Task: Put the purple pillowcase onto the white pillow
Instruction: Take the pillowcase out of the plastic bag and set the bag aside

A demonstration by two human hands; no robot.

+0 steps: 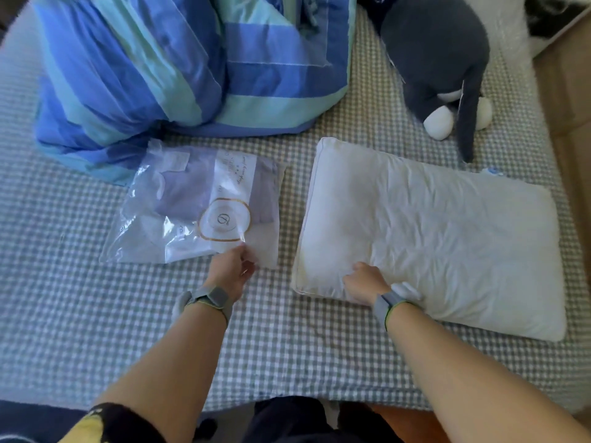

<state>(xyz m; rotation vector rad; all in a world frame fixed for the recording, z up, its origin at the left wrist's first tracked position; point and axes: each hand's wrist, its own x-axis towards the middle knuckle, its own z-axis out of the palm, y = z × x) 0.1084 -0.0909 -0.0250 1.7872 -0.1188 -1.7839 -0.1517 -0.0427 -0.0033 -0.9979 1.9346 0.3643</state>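
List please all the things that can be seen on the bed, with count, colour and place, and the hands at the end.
bed sheet: one, grey and white checked, under everything.
duvet: one, blue and turquoise striped, bunched at the far left.
plush toy: one, dark grey with white paws, far right.
plastic bag: one, clear, left of centre, with the folded purple pillowcase inside.
white pillow: one, lying flat at the right.
left hand: pinches the bag's near edge.
right hand: grips the pillow's near edge.
wristbands: two, grey, one per wrist.
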